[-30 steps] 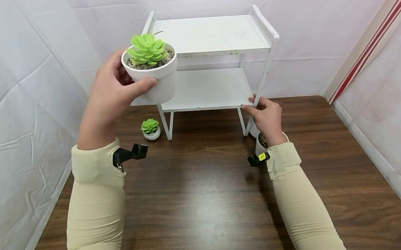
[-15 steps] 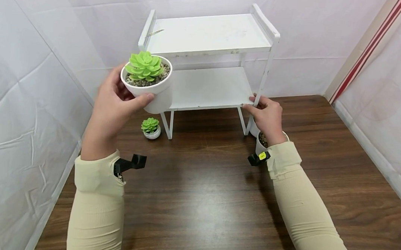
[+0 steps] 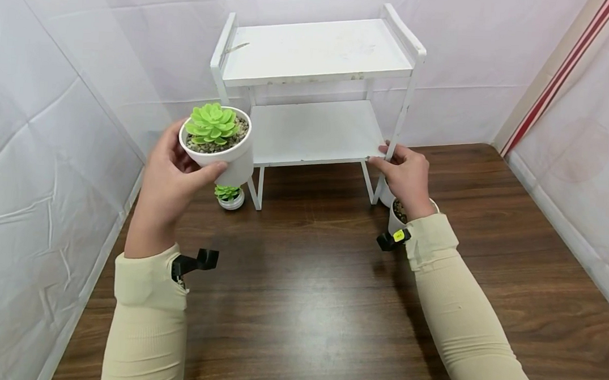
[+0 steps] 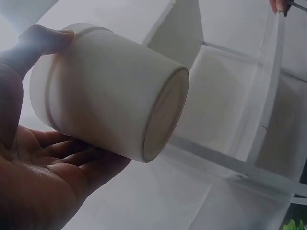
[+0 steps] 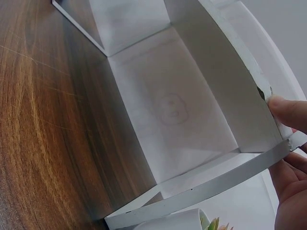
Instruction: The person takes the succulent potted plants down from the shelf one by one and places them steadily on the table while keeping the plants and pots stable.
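Observation:
My left hand (image 3: 169,181) grips a white pot (image 3: 236,161) by its side, thumb in front and fingers behind. A bright green succulent (image 3: 212,123) sits in it among small pebbles. The left wrist view shows the pot's bare underside (image 4: 167,115), lifted in the air. In the head view the pot is just left of a white two-tier shelf (image 3: 312,133), overlapping its left post. My right hand (image 3: 406,174) pinches the lower tier's front right corner at the post; in the right wrist view its thumb (image 5: 288,112) lies on the tier's edge.
A small potted succulent (image 3: 230,201) stands on the wooden table (image 3: 299,303) by the shelf's left leg. Another white pot (image 3: 396,221) is partly hidden behind my right wrist, with more white pottery (image 3: 386,194) by the right leg. White sheeting (image 3: 493,73) encloses the table.
My left hand has lowered the potted succulent from beside the upper tier to about the lower tier's height, moving slightly left. The right hand stays on the shelf corner.

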A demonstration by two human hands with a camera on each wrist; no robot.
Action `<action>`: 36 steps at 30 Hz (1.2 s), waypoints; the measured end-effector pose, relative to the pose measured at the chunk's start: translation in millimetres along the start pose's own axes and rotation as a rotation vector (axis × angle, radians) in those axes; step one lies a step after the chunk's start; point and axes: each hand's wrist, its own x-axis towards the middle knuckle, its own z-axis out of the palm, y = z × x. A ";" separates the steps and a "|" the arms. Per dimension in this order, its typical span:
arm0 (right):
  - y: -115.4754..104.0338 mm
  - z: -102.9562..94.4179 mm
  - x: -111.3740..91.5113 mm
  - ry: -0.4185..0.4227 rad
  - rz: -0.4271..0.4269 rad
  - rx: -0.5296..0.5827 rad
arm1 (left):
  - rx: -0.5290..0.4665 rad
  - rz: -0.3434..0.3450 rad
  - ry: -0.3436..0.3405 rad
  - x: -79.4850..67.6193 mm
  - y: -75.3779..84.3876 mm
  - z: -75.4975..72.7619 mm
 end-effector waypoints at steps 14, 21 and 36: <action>-0.3 0.2 0.2 0.004 -0.002 -0.015 | 0.076 -0.071 0.013 -13.7 -30.3 -11.2; -0.4 -0.4 -0.3 0.010 -0.003 -0.020 | 0.090 -0.108 0.024 -20.3 -47.7 -16.3; 0.7 -1.2 -1.0 0.010 0.000 -0.018 | 0.123 -0.191 0.025 -31.0 -89.9 -23.0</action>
